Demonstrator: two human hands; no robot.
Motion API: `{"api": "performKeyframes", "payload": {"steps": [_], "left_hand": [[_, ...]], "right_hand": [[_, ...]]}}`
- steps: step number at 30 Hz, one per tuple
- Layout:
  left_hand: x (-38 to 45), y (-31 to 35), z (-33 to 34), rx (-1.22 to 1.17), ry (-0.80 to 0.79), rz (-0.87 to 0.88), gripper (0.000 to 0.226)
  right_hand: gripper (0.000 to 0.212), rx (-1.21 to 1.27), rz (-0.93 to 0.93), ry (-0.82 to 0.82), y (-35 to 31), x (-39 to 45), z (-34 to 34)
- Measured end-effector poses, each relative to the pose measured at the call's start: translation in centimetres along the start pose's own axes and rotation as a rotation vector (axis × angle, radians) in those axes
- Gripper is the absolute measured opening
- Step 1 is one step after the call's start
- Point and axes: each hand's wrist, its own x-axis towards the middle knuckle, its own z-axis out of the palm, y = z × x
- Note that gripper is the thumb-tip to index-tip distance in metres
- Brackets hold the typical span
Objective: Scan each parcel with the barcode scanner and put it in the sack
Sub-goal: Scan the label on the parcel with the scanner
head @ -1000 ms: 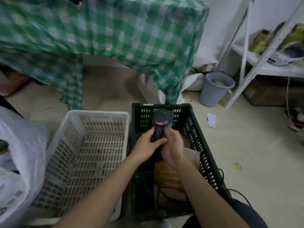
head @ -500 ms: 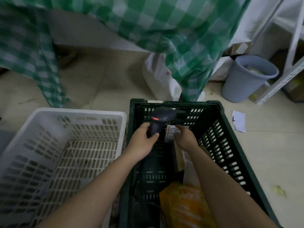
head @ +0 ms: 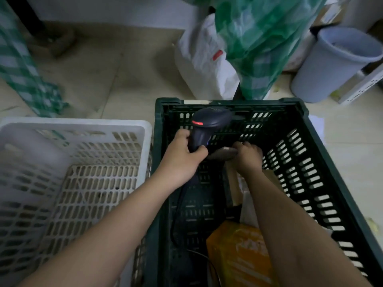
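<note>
Left hand (head: pixel 182 160) grips the scanner (head: pixel 209 125); right hand (head: pixel 247 155) pinches a small parcel (head: pixel 222 152) near the crate's (head: pixel 306 162) far wall. It looks light and stiff; hold its edges.

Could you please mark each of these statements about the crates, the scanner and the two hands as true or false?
1. The left hand grips the barcode scanner. True.
2. The scanner is held over the white crate. False: it is over the dark green crate; the white crate stands beside it, on its left.
3. The right hand holds a small parcel just below the scanner. True.
4. An orange parcel lies on the floor outside the crates. False: the orange parcel lies inside the green crate.
5. A red light shows on the scanner's head. True.
</note>
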Motion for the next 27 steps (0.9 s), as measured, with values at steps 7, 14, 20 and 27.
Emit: {"api": "performKeyframes", "payload": {"steps": [7, 14, 20, 27], "left_hand": [[-5.8, 3.3, -2.0, -0.24, 0.055, -0.053, 0.015], [-17.2, 9.5, -7.2, -0.319, 0.158, 0.008, 0.019], [-27.4, 10.2, -12.5, -0.326, 0.256, -0.005, 0.017], [-33.7, 6.0, -15.7, -0.372, 0.295, -0.05, 0.015]], "right_hand": [[0.011, 0.605, 0.014, -0.066, 0.2, -4.2, -9.3], [0.045, 0.898, -0.076, -0.212, -3.9, -14.9, -22.4], [0.037, 1.162, -0.067, -0.15, -8.9, -24.7, -28.2], [0.023, 1.27, -0.056, -0.161, -14.0, -30.0, -27.2]]}}
